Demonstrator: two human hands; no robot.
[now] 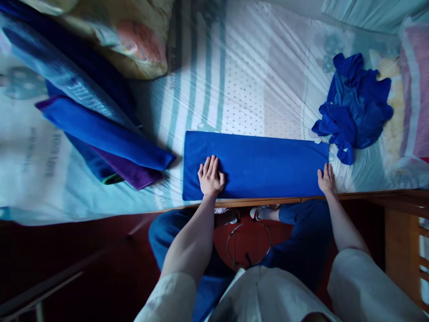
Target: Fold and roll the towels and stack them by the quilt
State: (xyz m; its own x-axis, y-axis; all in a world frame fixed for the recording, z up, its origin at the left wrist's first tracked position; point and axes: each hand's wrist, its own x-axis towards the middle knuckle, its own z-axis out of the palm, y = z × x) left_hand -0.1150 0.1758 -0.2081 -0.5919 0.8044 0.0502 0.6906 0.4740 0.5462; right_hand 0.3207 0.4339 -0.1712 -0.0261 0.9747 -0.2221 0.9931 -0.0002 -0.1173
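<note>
A blue towel point(268, 165) lies folded into a long flat rectangle along the near edge of the bed. My left hand point(211, 176) rests on its left part, fingers spread and palm down. At the towel's right end, my right hand point(326, 179) lies with its fingers stretched out over the corner. A small white tag shows at the far right corner of the cloth. Just beyond that end sits a crumpled heap of blue cloth point(358, 107). Several folded blue and purple towels point(110, 138) are piled on the left.
A patterned sheet point(248, 98) covers the bed. A yellowish pillow point(134, 40) is at the far left and a pink item under clear plastic point(417, 89) at the right. A wooden rail point(398, 241) stands at the lower right. My legs are below the bed's edge.
</note>
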